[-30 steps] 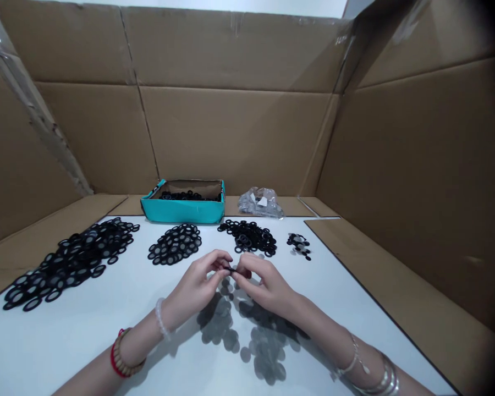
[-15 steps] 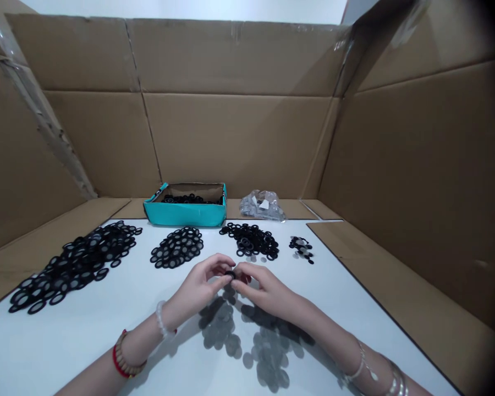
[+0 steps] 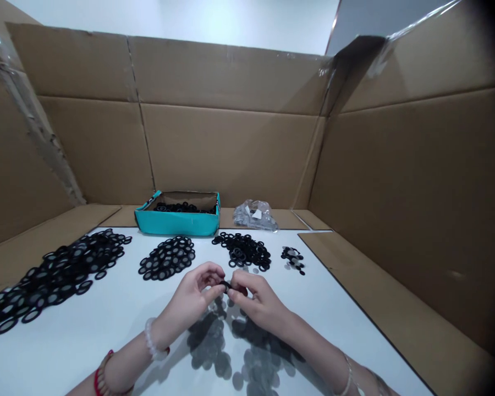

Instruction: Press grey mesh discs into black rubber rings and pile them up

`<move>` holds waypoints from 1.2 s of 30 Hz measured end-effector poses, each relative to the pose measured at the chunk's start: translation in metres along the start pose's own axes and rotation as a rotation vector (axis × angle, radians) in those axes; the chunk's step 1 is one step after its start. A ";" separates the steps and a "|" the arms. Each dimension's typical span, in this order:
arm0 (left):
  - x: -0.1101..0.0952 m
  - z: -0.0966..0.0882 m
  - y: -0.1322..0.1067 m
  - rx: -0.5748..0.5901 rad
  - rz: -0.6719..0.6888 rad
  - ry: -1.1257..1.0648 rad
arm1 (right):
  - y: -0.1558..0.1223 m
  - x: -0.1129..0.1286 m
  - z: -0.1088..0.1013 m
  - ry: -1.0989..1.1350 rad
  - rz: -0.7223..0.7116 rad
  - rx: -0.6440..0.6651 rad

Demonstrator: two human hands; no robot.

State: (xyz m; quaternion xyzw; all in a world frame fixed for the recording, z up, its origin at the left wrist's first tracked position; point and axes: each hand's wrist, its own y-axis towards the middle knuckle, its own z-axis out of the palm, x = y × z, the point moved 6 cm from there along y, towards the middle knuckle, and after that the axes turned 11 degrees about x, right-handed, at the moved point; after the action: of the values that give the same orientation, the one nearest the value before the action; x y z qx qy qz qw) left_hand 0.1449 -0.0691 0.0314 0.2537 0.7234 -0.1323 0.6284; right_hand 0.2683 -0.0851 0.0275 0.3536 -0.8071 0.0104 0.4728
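Observation:
Between the fingertips of both hands is a small black ring (image 3: pixel 226 285), partly hidden by the fingers. My left hand (image 3: pixel 196 291) pinches it from the left with thumb and fingers. From the right, my right hand (image 3: pixel 256 294) pinches the same ring. Under and in front of the hands lie loose grey translucent discs (image 3: pixel 208 344) on the white table (image 3: pixel 119 324), with more discs (image 3: pixel 259 366) below the right forearm. Just beyond the hands sits a pile of black rings (image 3: pixel 247 252). Whether a disc sits inside the held ring I cannot tell.
A large pile of black rings with grey centres (image 3: pixel 66 275) spreads at left, a smaller such pile (image 3: pixel 169 258) beside it. A turquoise box (image 3: pixel 177 224) of black rings, a clear plastic bag (image 3: pixel 256 214) and a small cluster (image 3: pixel 292 258) stand farther off. Cardboard walls (image 3: pixel 231 148) enclose the table.
The view has tilted up and shifted, so everything sits a little lower and farther left. Both hands stay together at the ring, which appears turned slightly.

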 end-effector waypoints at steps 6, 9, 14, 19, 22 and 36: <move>0.003 0.000 0.000 0.102 -0.074 -0.090 | 0.001 0.004 -0.002 -0.010 0.021 0.038; 0.005 -0.001 -0.001 0.106 -0.104 -0.111 | 0.001 0.005 -0.001 -0.006 0.016 0.055; -0.001 -0.001 -0.001 0.075 -0.030 -0.070 | 0.001 0.003 0.002 -0.012 0.076 0.093; 0.003 -0.004 -0.004 0.040 -0.088 -0.124 | 0.001 -0.001 0.005 -0.009 0.126 0.130; 0.006 -0.002 -0.004 0.087 -0.078 -0.107 | 0.002 0.000 0.005 -0.028 0.113 0.122; 0.005 -0.002 -0.003 0.063 -0.096 -0.038 | 0.001 -0.003 0.007 0.058 0.077 0.058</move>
State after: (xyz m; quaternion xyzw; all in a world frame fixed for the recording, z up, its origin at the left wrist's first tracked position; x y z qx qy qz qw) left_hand 0.1414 -0.0692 0.0265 0.2359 0.7182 -0.1898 0.6264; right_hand 0.2635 -0.0850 0.0213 0.3354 -0.8054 0.0624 0.4847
